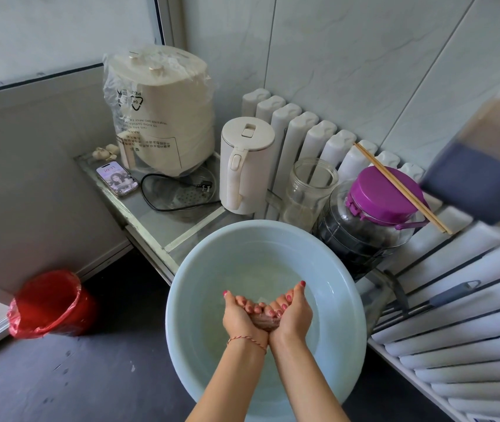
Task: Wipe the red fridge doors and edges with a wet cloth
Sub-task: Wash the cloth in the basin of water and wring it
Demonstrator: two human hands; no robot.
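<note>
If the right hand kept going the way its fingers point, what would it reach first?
Probably the far inner wall of the basin, since the right hand points away over the water; beyond the rim stands the empty glass jar. Depth is unclear.

Cream round appliance [163, 117] wrapped in a clear plastic bag, at the back corner of the glass-topped table [154, 229]. White electric kettle [244, 166] just to its right. Smartphone [117, 179] with lit screen, lying flat by a black power cord [163, 205]. Empty clear glass jar [311, 190]. Dark glass jar with purple lid [382, 196], wooden chopsticks [400, 187] laid across it. White ribbed radiator [318, 138] behind. Red bin [49, 303] on the dark floor.
</note>
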